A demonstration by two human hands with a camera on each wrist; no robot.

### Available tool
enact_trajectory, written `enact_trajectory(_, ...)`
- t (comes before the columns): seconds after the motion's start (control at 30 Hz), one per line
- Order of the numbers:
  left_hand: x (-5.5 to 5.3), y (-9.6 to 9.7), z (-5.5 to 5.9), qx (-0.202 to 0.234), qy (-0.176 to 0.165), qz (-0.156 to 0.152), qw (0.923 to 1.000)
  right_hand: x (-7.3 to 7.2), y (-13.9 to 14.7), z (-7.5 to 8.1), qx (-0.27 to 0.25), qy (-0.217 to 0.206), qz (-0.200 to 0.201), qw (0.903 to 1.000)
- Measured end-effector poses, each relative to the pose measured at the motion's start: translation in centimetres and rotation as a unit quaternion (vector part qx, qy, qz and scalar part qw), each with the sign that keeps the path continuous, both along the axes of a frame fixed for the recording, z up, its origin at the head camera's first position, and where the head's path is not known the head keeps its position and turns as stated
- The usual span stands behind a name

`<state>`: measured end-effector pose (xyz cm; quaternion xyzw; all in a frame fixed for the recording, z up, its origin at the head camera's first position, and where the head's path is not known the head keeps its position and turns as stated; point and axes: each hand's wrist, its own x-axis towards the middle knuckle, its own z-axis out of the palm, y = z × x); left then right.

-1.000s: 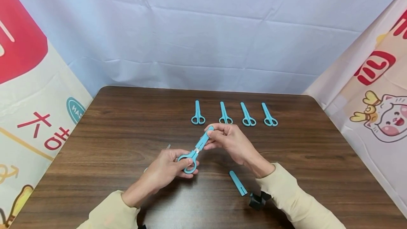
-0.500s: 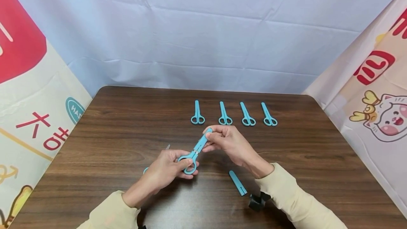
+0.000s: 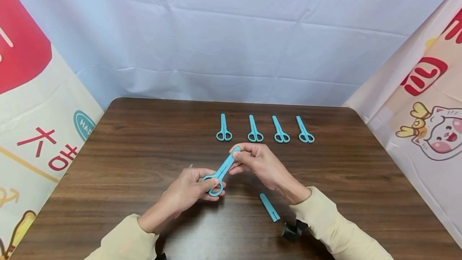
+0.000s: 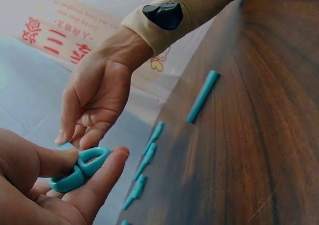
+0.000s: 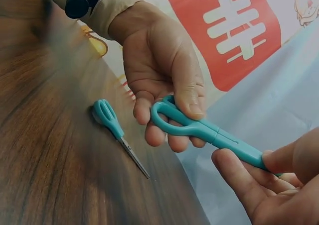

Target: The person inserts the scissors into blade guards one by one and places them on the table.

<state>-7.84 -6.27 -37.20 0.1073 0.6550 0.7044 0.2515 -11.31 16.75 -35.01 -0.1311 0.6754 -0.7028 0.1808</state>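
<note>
Above the table, my left hand (image 3: pixel 187 189) grips the turquoise handles of a pair of scissors (image 3: pixel 221 187), thumb on top. The far end of the matching blade cover (image 3: pixel 227 164) is pinched by my right hand (image 3: pixel 260 163). In the right wrist view the cover (image 5: pixel 241 154) meets the handles (image 5: pixel 192 129) and no blade metal shows. A second pair of scissors (image 5: pixel 108 116) lies on the table with bare blades. My left hand hides most of it in the head view. A loose turquoise cover (image 3: pixel 269 208) lies below my right forearm.
Several covered turquoise scissors (image 3: pixel 255 129) lie in a row towards the back of the dark wooden table (image 3: pixel 155 139). A pale cloth (image 3: pixel 231 51) hangs behind it, with printed cloths at both sides. A black wrist camera (image 3: pixel 291 231) sits by my right cuff.
The cover has slid down over the blades towards the handles, closing the gap where metal showed. Both hands stay nearly in place. The things on the table have not moved.
</note>
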Motion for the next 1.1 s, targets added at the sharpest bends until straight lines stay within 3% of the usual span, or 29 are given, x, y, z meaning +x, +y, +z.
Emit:
enact_trajectory(0.27, -0.4, -0.5, 0.5, -0.057, 0.035, 0.002, 0.9977, -0.1, 0.5, 0.3, 0.043, 0.009, 0.023, 0.9988)
enact_trajectory(0.5, -1.5, -1.8, 1.3, -0.051, 0.034, 0.021, 0.9979, -0.1, 2.2, 0.8, 0.119, 0.044, 0.058, 0.9902)
enact_trajectory(0.8, -4.2, -4.1, 1.7, -0.02, -0.006, 0.07, 0.9973, 0.3, 5.2, 0.9, 0.178, 0.038, 0.083, 0.9797)
enact_trajectory(1.1, -7.9, -5.4, 1.7, -0.023, -0.03, 0.097, 0.9946, 1.2, 7.8, 0.9, 0.213, 0.035, 0.054, 0.9749)
